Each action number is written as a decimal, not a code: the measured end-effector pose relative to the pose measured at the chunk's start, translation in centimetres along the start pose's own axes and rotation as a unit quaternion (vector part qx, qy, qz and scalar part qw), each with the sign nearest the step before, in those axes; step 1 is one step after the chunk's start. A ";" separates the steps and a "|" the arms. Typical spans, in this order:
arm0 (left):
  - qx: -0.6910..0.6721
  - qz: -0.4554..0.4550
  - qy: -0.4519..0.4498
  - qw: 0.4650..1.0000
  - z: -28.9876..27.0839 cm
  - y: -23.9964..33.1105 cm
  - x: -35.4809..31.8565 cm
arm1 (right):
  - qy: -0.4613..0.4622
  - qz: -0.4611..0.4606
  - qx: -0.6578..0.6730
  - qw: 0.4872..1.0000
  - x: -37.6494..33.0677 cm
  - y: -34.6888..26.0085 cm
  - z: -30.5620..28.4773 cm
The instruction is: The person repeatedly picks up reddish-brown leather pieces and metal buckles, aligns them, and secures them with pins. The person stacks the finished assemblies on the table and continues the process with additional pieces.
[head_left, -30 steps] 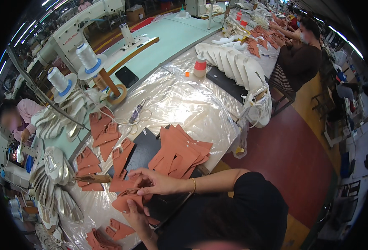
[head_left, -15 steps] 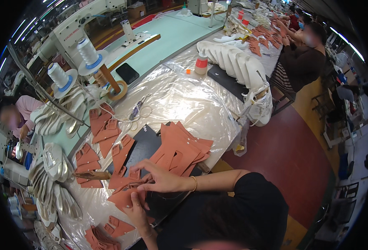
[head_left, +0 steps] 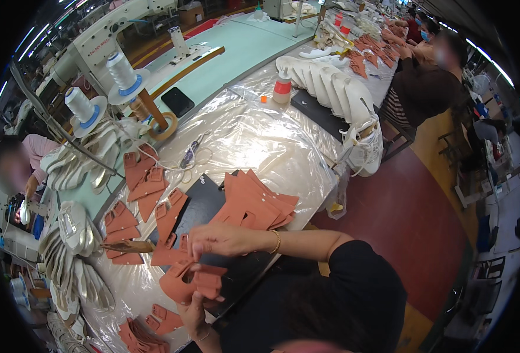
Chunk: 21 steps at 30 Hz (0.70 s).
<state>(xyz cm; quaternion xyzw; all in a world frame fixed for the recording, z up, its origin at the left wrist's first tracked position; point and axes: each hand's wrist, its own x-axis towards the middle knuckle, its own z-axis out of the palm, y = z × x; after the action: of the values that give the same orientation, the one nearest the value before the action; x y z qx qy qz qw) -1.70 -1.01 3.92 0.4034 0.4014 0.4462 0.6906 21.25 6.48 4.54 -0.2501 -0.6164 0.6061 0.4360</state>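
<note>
Your left hand (head_left: 194,315) grips a coral piece (head_left: 207,283) (right hand (head_left: 220,240): pinch unclear); coral stack (head_left: 254,200) beyond, by bench (head_left: 271,138)'s near edge.

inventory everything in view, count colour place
plastic-covered table: one, pale, centre
flat leather-like pieces: many, terracotta, centre, left, upper right
bent leather-like piece: one, terracotta, lower centre
curved shoe parts: many, white, left, upper right
flat boards: at least two, black, centre, upper right
thread cones: two, white, upper left
rectangular phone: one, black, upper left
banded bottles: several, red-and-white, upper right
sewing machines: several, white, left, top
co-workers: several, variously dressed, left, upper right
left hand: one, bare, holding the bent piece
right hand: one, bare, at its far edge
</note>
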 end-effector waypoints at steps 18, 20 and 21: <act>0.096 -0.033 0.002 0.995 -2.5 0.7 -2.2 | -0.049 -0.323 -0.510 0.796 -0.9 -1.8 -0.8; 0.201 -0.108 -0.048 0.972 -4.1 -0.2 -0.5 | -0.065 -0.263 -0.523 0.808 -1.5 0.1 -0.4; 0.269 -0.135 -0.054 0.952 -4.6 -1.1 0.1 | -0.109 -0.181 -0.542 0.813 -2.0 1.1 0.0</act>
<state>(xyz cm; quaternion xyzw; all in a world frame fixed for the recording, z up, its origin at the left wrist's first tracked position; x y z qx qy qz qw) -5.60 -0.27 1.27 0.5399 0.5189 0.2019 0.6312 21.97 4.95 3.01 -0.2617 -0.9229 0.1068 0.2615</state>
